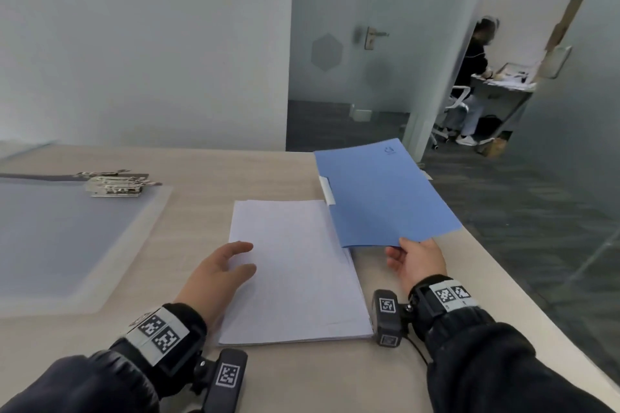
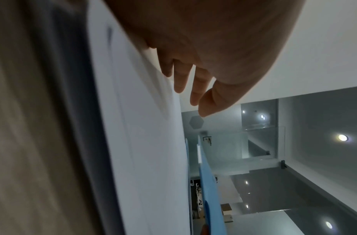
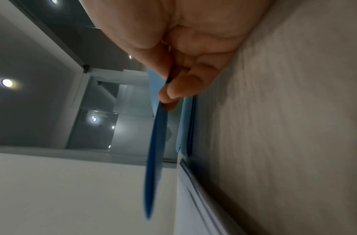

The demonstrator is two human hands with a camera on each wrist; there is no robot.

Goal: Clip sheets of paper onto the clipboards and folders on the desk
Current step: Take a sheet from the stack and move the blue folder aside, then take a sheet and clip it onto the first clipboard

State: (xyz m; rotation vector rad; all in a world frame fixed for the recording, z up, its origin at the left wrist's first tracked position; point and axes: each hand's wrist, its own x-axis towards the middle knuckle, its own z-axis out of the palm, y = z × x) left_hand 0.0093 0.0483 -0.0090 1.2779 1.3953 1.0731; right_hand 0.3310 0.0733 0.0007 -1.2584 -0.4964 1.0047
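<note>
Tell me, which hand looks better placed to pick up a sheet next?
The left hand: it lies open on the paper stack, while the right hand is pinching the blue folder's cover.

Left grip (image 1: 219,273) lies flat with fingers loosely spread; right grip (image 1: 416,260) pinches, thumb on top.

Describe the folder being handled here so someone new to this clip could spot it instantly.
On the pale wooden desk, look right of the white paper stack in the middle. The blue folder lies at the desk's right edge, its top cover lifted by the right hand. It is the only solid blue thing; the clipboards at the left are translucent with metal clips.
</note>
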